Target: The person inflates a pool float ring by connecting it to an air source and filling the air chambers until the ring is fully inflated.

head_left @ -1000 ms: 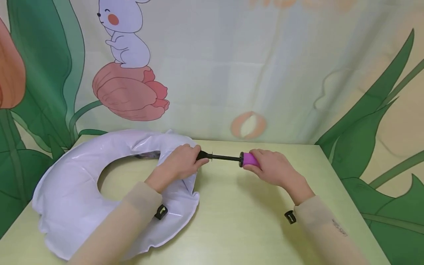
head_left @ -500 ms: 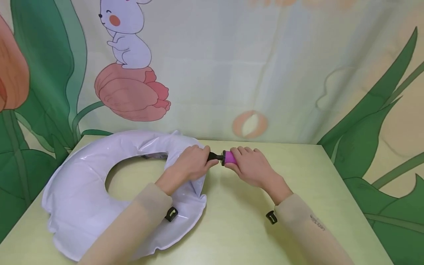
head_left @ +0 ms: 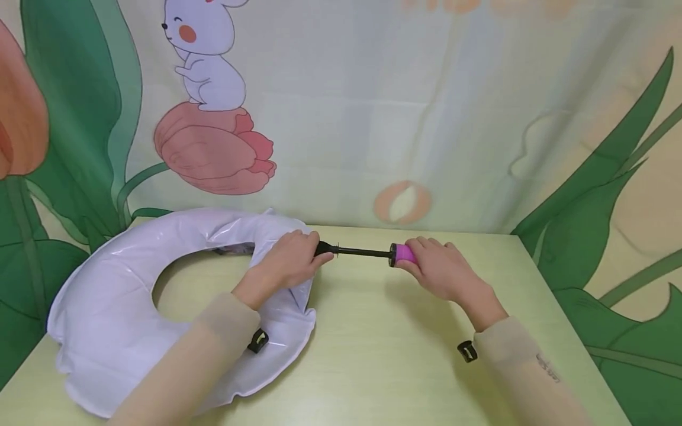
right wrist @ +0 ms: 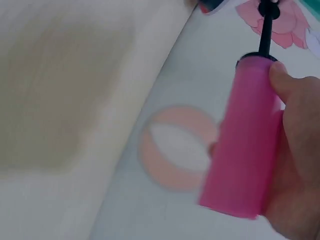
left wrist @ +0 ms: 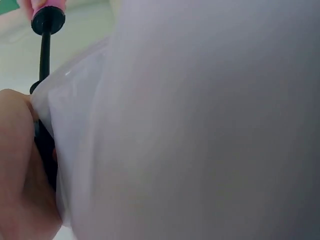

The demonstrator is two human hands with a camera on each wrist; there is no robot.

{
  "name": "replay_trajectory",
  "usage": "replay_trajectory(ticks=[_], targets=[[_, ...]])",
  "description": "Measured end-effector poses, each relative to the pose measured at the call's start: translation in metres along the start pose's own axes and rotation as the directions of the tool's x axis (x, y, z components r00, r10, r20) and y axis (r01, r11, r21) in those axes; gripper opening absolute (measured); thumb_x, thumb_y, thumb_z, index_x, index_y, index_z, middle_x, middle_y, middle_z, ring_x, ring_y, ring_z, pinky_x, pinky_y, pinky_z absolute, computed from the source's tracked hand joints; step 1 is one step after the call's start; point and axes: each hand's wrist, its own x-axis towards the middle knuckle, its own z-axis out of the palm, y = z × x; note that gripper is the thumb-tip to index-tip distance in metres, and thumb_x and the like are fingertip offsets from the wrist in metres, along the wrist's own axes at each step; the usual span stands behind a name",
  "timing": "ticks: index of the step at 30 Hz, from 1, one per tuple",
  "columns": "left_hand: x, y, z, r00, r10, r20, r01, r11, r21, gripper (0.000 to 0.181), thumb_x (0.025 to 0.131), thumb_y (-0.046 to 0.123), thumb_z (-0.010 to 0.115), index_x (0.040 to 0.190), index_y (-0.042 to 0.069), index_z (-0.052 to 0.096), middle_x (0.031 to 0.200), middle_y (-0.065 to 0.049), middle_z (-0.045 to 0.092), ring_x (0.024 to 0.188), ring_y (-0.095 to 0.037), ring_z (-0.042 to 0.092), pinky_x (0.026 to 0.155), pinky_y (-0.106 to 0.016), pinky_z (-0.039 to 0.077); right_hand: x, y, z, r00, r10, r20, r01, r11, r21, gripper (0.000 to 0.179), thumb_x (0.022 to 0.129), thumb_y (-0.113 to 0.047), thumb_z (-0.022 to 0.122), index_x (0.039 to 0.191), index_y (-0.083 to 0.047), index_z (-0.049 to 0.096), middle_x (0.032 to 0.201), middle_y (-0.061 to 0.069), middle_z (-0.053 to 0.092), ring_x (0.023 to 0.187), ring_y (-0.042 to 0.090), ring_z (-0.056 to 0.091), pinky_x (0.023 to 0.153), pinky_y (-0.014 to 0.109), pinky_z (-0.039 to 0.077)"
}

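Observation:
A hand pump with a pink-purple barrel (right wrist: 242, 135) and a black rod (head_left: 364, 252) spans the space between my hands. My right hand (head_left: 439, 266) grips the barrel, its fingers wrapped over the top. Around the pump's black end (head_left: 325, 248) my left hand (head_left: 290, 257) is curled, at the right side of a white swim ring (head_left: 106, 307). The ring is partly puffed and wrinkled, lying on the table. In the left wrist view the ring's white film (left wrist: 190, 125) fills most of the picture. Where the nozzle meets the ring is hidden.
The pale yellow-green table (head_left: 373, 355) meets a printed cloth backdrop (head_left: 341, 118) at its far edge. Black clips (head_left: 467, 351) hang by both sleeves. The ring covers the table's left part.
The barrel first slid left until it nearly met my left hand, covering the rod. Now my right hand has drawn it back to the right, exposing the rod again. The ring shifted slightly with it.

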Motion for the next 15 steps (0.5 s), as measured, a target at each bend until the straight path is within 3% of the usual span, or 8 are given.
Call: replay_trajectory(ticks=[4, 8, 11, 15], targets=[[0.007, 0.015, 0.009, 0.996, 0.075, -0.04, -0.074, 0.997, 0.027, 0.041, 0.107, 0.041, 0.053, 0.095, 0.002, 0.052, 0.081, -0.008, 0.056, 0.082, -0.031, 0.057, 0.079, -0.046, 0.046, 0.012, -0.02, 0.011, 0.997, -0.065, -0.047, 0.063, 0.997, -0.033, 0.05, 0.105, -0.055, 0.05, 0.124, -0.01, 0.058, 0.102, 0.002, 0.062, 0.093, 0.025, 0.06, 0.078, 0.048, 0.046], [0.009, 0.026, 0.017, 0.994, 0.1, -0.052, -0.096, 0.993, 0.069, 0.042, 0.107, 0.043, 0.053, 0.097, 0.002, 0.053, 0.083, -0.007, 0.054, 0.08, -0.027, 0.055, 0.077, -0.043, 0.046, 0.023, -0.04, 0.02, 0.991, -0.119, -0.066, 0.114, 0.991, -0.065, 0.052, 0.106, -0.056, 0.047, 0.124, -0.008, 0.058, 0.102, 0.003, 0.063, 0.094, 0.026, 0.062, 0.075, 0.046, 0.047], [0.009, 0.026, 0.016, 0.996, 0.08, -0.035, -0.078, 0.995, 0.067, 0.041, 0.106, 0.043, 0.054, 0.095, 0.004, 0.052, 0.083, -0.006, 0.053, 0.08, -0.026, 0.054, 0.077, -0.042, 0.045, 0.021, -0.039, 0.021, 0.992, -0.105, -0.066, 0.102, 0.994, -0.049, 0.051, 0.105, -0.056, 0.048, 0.124, -0.01, 0.059, 0.101, 0.001, 0.062, 0.092, 0.023, 0.061, 0.075, 0.045, 0.046], [0.009, 0.02, 0.007, 0.998, 0.06, -0.014, -0.06, 0.998, 0.022, 0.04, 0.106, 0.043, 0.055, 0.091, 0.005, 0.051, 0.081, -0.005, 0.053, 0.081, -0.028, 0.056, 0.08, -0.044, 0.045, 0.012, -0.021, 0.015, 0.996, -0.065, -0.054, 0.066, 0.998, 0.013, 0.049, 0.104, -0.056, 0.052, 0.124, -0.013, 0.059, 0.1, -0.001, 0.061, 0.091, 0.02, 0.058, 0.079, 0.044, 0.044]])
